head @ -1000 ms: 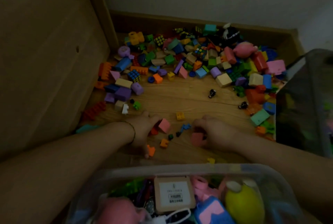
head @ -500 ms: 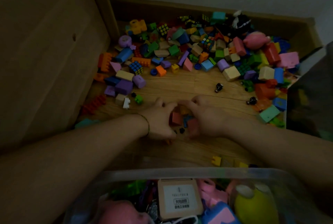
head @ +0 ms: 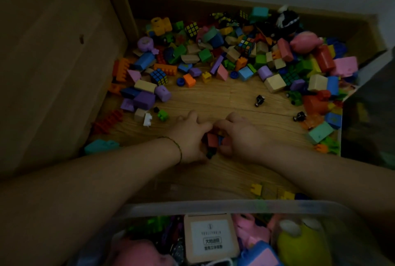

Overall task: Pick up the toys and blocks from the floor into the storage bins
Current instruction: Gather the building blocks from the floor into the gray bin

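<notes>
Gathering blocks at the centre of the frame: left hand (head: pixel 189 137) and right hand (head: pixel 242 135) lie on the wooden floor (head: pixel 213 99), fingertips meeting on the upper side. Each grip is narrow, its fingers curled around one cluster of small blocks (head: pixel 213 144). One pink block (head: pixel 212 140) shows between the palms; its visible face is roughly square, so its long axis cannot be told. The two forearms converge from the lower corners. The loose block pile (head: pixel 235 56) spans the upper half, with at least three puzzle cubes (head: pixel 159 76). Two black figures (head: pixel 259 100) lie right of centre. One clear storage bin (head: pixel 213 204), partly filled, crosses the bottom edge, two yellow bricks (head: pixel 256 188) just above it.
</notes>
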